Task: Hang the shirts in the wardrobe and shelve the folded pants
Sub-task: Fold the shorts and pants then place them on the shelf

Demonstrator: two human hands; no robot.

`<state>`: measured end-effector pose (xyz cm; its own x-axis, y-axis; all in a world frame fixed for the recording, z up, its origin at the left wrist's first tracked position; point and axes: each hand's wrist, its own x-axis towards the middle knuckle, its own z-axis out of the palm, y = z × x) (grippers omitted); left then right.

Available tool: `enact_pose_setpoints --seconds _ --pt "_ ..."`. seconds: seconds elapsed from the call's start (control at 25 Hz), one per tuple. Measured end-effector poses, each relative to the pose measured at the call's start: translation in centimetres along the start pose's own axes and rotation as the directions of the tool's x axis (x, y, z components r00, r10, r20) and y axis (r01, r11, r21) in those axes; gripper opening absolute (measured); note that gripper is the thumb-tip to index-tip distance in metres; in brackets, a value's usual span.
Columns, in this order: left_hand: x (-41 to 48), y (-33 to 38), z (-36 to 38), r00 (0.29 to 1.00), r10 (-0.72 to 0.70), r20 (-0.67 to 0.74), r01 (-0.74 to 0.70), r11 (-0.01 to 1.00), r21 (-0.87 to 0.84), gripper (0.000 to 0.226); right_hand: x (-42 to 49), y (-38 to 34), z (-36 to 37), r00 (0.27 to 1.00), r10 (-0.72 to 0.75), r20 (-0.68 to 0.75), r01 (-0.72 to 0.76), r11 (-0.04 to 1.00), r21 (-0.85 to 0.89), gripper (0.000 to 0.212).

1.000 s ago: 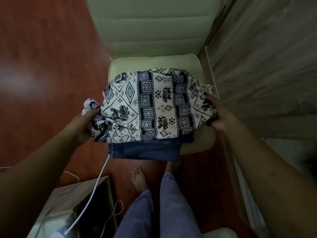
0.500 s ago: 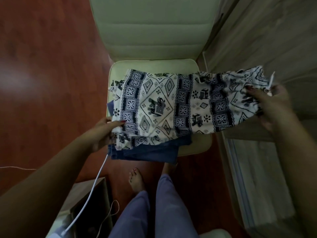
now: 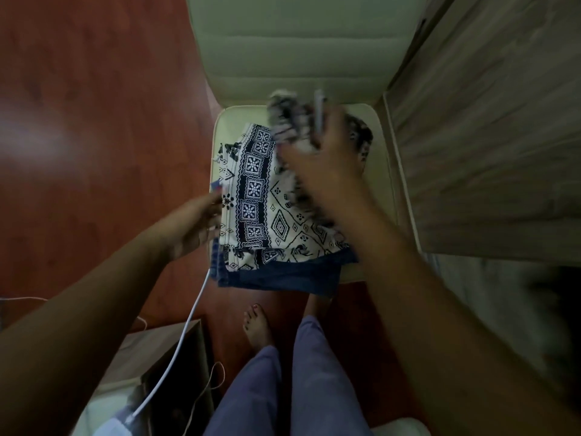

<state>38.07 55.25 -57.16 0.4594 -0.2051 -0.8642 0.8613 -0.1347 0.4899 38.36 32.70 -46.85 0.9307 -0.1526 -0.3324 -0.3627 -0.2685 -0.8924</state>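
White patterned pants (image 3: pixel 267 196) with navy bands lie on a pale green chair seat (image 3: pixel 224 121), on top of folded blue denim pants (image 3: pixel 283 276). My left hand (image 3: pixel 196 226) holds the patterned pants at their left edge. My right hand (image 3: pixel 323 155) is closed on the other end of the fabric, which is bunched and blurred above the middle of the seat. The right part of the pile is hidden behind my right hand and arm.
The chair backrest (image 3: pixel 292 42) rises behind the seat. A wood-grain wardrobe panel (image 3: pixel 487 136) stands right of the chair. A white cable (image 3: pixel 185 325) runs down over a low box (image 3: pixel 151 357) at the lower left. My bare foot (image 3: pixel 257 325) stands on the red-brown floor.
My right hand has swung from the far right back over the chair, carrying its end of the patterned pants across the rest. My left hand has stayed at the left edge.
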Motion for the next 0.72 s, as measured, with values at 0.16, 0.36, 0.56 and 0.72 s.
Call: enact_pose_setpoints --seconds 0.16,0.36,0.56,0.72 --pt "0.8 0.6 0.1 1.000 0.019 -0.003 -0.019 0.993 -0.121 0.066 -0.5 4.7 7.2 0.918 0.081 0.388 -0.021 0.988 -0.155 0.069" --pt "1.0 1.4 1.0 0.994 0.018 -0.105 -0.005 0.993 0.119 0.085 -1.7 8.3 3.2 0.992 -0.024 -0.126 0.009 0.993 -0.116 0.035" --pt "1.2 1.8 2.3 0.987 0.031 -0.157 -0.020 0.997 0.069 0.089 -1.5 13.5 -0.3 0.919 0.259 -0.296 -0.307 0.943 -0.128 0.054" --pt "-0.4 3.4 2.5 0.992 0.123 -0.004 -0.123 0.984 -0.131 0.067 -1.4 11.6 -0.5 0.957 0.139 -0.256 -0.145 0.989 -0.002 0.036"
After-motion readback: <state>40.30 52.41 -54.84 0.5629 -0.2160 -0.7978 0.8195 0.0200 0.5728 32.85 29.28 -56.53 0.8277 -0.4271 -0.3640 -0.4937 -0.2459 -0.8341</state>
